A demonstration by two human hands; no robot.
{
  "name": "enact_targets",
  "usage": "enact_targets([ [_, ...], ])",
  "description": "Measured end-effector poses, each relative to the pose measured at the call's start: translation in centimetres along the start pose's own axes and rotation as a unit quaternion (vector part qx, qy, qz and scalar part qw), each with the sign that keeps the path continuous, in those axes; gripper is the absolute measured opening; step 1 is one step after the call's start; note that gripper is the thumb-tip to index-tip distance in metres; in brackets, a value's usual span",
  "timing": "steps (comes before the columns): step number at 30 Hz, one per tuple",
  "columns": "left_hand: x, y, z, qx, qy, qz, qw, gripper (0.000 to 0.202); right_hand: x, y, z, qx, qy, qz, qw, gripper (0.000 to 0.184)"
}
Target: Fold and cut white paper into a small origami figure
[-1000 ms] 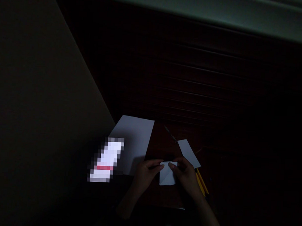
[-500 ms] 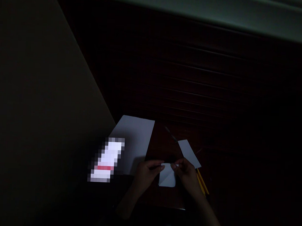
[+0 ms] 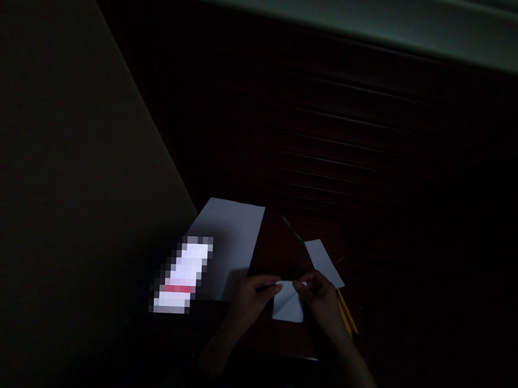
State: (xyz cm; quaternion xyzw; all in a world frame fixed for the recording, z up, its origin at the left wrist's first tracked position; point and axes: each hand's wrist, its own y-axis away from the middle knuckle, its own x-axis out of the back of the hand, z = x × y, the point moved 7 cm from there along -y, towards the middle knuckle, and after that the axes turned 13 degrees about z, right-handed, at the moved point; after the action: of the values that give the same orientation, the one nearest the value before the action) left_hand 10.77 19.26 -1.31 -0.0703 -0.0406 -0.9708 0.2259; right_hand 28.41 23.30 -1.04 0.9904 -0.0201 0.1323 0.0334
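Note:
Between my hands is a small square of white paper (image 3: 289, 305) with a diagonal crease across it. My left hand (image 3: 254, 297) pinches its upper left corner between thumb and fingers. At the upper right corner, the thumb and fingers of my right hand (image 3: 321, 299) grip the same paper. Just beyond my right hand lies a strip of white paper (image 3: 324, 262), flat on the dark table (image 3: 278, 340). A large white sheet (image 3: 235, 230) lies behind my left hand, partly shadowed.
A lit, pixelated screen (image 3: 183, 276) rests at the left over the large sheet's edge. A slim pen (image 3: 292, 230) touches the paper strip. Yellow scissor-like handles (image 3: 347, 313) lie beside my right wrist. A pale wall (image 3: 80, 152) borders the left; dark panelling (image 3: 330, 134) rises behind.
The lower right part of the small paper has spread slightly to the right, and its lower edge has shifted a little. Both hands keep nearly the same place and grip.

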Motion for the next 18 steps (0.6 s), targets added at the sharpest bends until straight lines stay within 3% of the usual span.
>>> enact_targets([
  [6,-0.02,-0.01,0.02,0.0,0.001,-0.001,1.0,0.021,0.18,0.01,-0.49,0.008,-0.001,0.01,1.0,0.028],
  [18,0.08,0.07,-0.03,0.005,-0.004,-0.008,1.0,0.021,-0.26,0.08,-0.08,-0.044,-0.056,-0.019,0.997,0.029],
])
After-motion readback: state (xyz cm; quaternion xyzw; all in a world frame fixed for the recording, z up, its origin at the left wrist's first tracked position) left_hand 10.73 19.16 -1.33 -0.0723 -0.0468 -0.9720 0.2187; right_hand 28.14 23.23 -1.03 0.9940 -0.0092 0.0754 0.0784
